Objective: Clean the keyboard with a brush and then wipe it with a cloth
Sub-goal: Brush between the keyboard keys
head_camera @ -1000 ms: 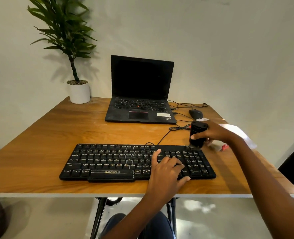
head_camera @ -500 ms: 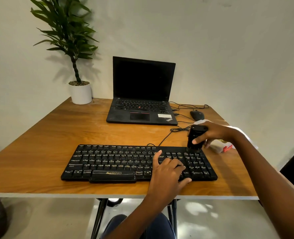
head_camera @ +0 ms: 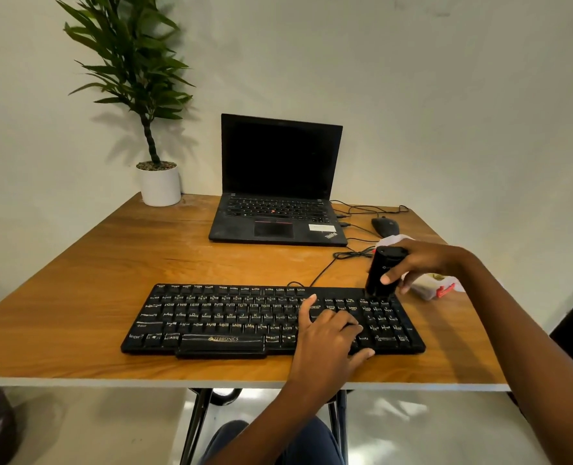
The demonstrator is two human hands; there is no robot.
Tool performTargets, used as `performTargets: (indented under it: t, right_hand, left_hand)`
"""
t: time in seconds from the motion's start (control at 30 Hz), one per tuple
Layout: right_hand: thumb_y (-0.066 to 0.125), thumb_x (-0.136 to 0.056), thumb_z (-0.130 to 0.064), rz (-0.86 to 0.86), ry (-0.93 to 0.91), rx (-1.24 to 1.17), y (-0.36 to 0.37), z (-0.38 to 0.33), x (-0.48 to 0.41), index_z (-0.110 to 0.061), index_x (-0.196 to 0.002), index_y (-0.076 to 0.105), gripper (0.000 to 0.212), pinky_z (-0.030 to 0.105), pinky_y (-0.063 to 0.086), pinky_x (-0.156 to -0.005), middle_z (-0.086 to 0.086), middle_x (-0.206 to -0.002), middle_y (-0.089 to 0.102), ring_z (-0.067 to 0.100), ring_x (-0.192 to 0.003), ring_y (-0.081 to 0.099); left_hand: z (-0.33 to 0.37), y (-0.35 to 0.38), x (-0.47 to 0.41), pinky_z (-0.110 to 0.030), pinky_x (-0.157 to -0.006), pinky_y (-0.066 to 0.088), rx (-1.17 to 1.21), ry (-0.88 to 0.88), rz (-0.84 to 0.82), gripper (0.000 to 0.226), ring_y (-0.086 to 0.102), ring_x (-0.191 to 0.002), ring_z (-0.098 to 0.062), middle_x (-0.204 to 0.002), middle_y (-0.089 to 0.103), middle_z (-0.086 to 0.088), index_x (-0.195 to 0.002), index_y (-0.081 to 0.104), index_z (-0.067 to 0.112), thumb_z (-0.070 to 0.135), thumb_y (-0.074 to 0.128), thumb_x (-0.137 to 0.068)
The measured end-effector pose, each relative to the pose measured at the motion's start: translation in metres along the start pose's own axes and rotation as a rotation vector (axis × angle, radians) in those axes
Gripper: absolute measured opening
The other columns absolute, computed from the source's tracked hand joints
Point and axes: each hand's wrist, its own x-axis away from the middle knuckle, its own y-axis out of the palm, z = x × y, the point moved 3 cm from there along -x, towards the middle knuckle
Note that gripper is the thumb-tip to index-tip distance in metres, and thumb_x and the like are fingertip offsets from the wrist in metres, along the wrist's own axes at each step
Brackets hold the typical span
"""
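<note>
While the left hand (head_camera: 325, 337) steadies the keyboard (head_camera: 211, 313), fingers loose, the right hand (head_camera: 429, 260) clamps the brush (head_camera: 380, 263) upright: brushing step, sweep left next.

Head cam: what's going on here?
A person at a wooden table is brushing a black keyboard. The right hand grips a black brush held roughly upright, its lower end on the keys at the keyboard's far right corner. The left hand rests on the keys right of centre, apparently steadying it. No wiping is under way. A laptop and a mouse sit further back.
</note>
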Motion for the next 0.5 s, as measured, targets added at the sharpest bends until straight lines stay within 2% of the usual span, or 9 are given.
performTargets:
  t: [0.1, 0.2, 0.27, 0.37, 0.43, 0.5]
  right_hand:
    - [0.077, -0.072, -0.015, 0.047, -0.016, 0.047, -0.0026, 0.001, -0.0019, -0.015, -0.108, 0.059, 0.04, 0.044, 0.056, -0.079, 0.012, -0.108, 0.064, 0.028, -0.096, 0.065]
    - [0.074, -0.074, -0.009, 0.043, 0.011, 0.027, -0.0041, 0.0042, -0.0001, -0.011, -0.107, 0.06, 0.036, 0.038, 0.058, -0.071, 0.015, -0.106, 0.065, 0.033, -0.095, 0.065]
    - [0.074, -0.075, -0.01, 0.095, -0.026, -0.03, -0.0036, 0.0046, 0.0008, -0.016, -0.103, 0.061, 0.031, 0.036, 0.058, -0.069, 0.013, -0.103, 0.066, 0.03, -0.089, 0.066]
    - [0.08, -0.066, -0.021, 0.147, -0.074, -0.126, -0.0008, 0.0051, 0.0044, -0.016, -0.105, 0.06, 0.045, 0.033, 0.057, -0.069, 0.013, -0.103, 0.066, 0.028, -0.087, 0.066]
    - [0.076, -0.071, -0.014, 0.097, -0.049, -0.082, -0.0013, 0.0028, 0.0066, -0.014, -0.102, 0.061, 0.035, 0.036, 0.056, -0.067, 0.014, -0.1, 0.067, 0.033, -0.088, 0.065]
    - [0.074, -0.074, -0.012, 0.086, -0.009, 0.013, -0.004, -0.0016, 0.0062, -0.015, -0.1, 0.063, 0.028, 0.034, 0.055, -0.063, 0.014, -0.099, 0.067, 0.028, -0.084, 0.066]
  left_hand:
    - [-0.0005, -0.0002, 0.0004, -0.043, -0.108, 0.017, 0.0, 0.003, 0.0, 0.043, 0.059, -0.087, 0.002, -0.092, 0.063, 0.022, -0.091, 0.071, 0.036, 0.064, 0.04, -0.08]
    - [0.0003, -0.001, 0.0002, -0.043, -0.108, 0.017, 0.006, 0.002, 0.007, 0.043, 0.059, -0.086, 0.003, -0.09, 0.063, 0.023, -0.09, 0.071, 0.036, 0.064, 0.04, -0.08]
    - [0.0002, -0.0017, 0.0, -0.043, -0.108, 0.017, 0.005, 0.003, 0.013, 0.043, 0.059, -0.087, 0.003, -0.09, 0.063, 0.023, -0.09, 0.071, 0.036, 0.064, 0.04, -0.08]
    - [0.0, -0.0015, 0.0004, -0.043, -0.108, 0.018, 0.003, 0.007, 0.026, 0.043, 0.059, -0.086, 0.003, -0.09, 0.063, 0.023, -0.09, 0.071, 0.036, 0.064, 0.039, -0.08]
    - [-0.0004, -0.0018, -0.001, -0.042, -0.108, 0.018, -0.006, 0.004, 0.022, 0.044, 0.059, -0.086, 0.003, -0.09, 0.063, 0.023, -0.089, 0.071, 0.036, 0.064, 0.038, -0.08]
    - [-0.0008, -0.0012, -0.0011, -0.043, -0.108, 0.017, -0.007, 0.003, 0.018, 0.044, 0.059, -0.086, 0.003, -0.09, 0.063, 0.023, -0.09, 0.071, 0.037, 0.065, 0.038, -0.08]
